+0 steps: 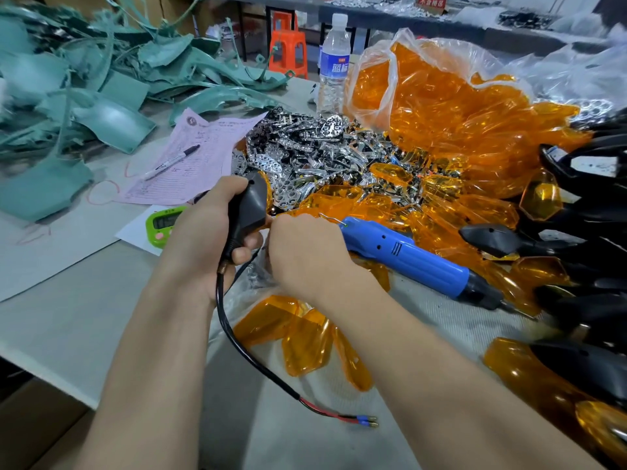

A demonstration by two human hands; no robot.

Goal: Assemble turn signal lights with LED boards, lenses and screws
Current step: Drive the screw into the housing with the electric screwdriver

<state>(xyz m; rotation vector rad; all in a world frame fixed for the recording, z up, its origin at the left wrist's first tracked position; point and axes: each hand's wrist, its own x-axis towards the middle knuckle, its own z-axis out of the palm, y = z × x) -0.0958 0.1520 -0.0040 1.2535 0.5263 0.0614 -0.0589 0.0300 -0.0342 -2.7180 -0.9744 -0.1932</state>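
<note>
While my left hand (pixel 200 232) grips the black housing (pixel 251 205) by its neck, thumb side up and fingers curled round the stem, my best course is to keep it steady with its open face turned toward my right hand (pixel 305 256). That hand is bunched close against the housing's edge, knuckles to the camera. Its fingertips are hidden, so I cannot tell whether they pinch a part or only probe the cavity. My guess is that I am seating something inside the shell. It should sit flat and square before any lens goes on, with the lead not trapped beneath it. The blue electric screwdriver (pixel 407 256) lies unheld on the cloth just past my right hand, within easy reach. Amber lenses (pixel 441 205) are heaped behind it, and a few more lie beneath my right forearm.

The housing is held above the bench between my two hands, just in front of the pile of shiny chrome parts (pixel 305 150). It is matt black and teardrop-shaped, with a small hole near its upper end. From its stem a black cable (pixel 219 293) loops down and to the right. The cable ends in a red and a black wire with bullet connectors (pixel 368 423), which rest on the bench.
</note>
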